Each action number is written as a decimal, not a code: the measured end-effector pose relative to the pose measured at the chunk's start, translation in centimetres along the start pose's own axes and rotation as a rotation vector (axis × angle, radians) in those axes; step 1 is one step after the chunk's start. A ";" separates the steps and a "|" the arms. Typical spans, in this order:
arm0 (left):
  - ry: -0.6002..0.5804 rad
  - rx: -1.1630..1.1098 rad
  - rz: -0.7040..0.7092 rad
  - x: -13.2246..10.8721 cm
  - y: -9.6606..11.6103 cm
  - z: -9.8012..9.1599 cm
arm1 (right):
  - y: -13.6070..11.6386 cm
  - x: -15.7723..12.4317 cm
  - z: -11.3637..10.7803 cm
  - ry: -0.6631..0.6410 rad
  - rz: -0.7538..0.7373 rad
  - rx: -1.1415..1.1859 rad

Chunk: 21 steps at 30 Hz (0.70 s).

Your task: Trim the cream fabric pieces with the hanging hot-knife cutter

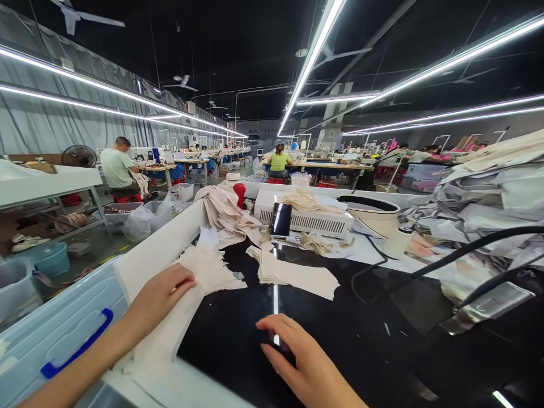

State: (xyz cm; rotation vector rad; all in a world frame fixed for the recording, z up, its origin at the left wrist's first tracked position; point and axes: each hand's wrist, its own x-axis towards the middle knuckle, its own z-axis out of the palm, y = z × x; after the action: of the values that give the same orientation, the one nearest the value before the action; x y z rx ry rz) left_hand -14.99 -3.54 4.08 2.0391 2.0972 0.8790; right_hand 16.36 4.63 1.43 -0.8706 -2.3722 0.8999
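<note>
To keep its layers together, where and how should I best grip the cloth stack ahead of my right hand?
Probably pinch the stack at its right end, from the near side: that end lies flat and free on the black surface.

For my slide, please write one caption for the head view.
Left hand on pale cloth, right hand open over a black tabletop, a phone before a white box.

Sewing workshop, as I view through head camera: sewing machines (pixel 142 153) on rows of worktops (pixel 335 165), people (pixel 279 163) seated at them, strip lights (pixel 310 62) and fans (pixel 72 13) under dark ceiling (pixel 255 45), cut fabric pieces (pixel 293 275) layered on black worktop (pixel 238 334).
</note>
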 end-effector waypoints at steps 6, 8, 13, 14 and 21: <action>0.043 0.041 0.584 -2.0 5.4 2.5 | -2.2 1.4 1.5 -0.047 0.185 0.527; 0.046 0.058 0.705 -2.0 6.9 3.0 | -2.2 1.0 1.9 -0.190 0.217 0.682; -0.012 -0.107 0.716 -1.5 8.3 4.2 | -1.3 -0.3 2.2 -0.178 0.395 1.079; -0.058 -0.203 0.644 -1.5 8.3 4.7 | -1.1 -0.4 2.1 -0.148 0.393 1.093; -0.413 -1.028 -0.086 -0.7 8.1 8.3 | -2.3 -1.1 0.6 0.022 0.347 1.053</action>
State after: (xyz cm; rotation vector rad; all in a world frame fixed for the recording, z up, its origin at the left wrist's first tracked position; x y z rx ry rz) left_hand -4.00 -1.89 0.66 1.3823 1.1106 1.0761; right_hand 15.87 2.30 2.42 -0.7939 -1.3614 1.9640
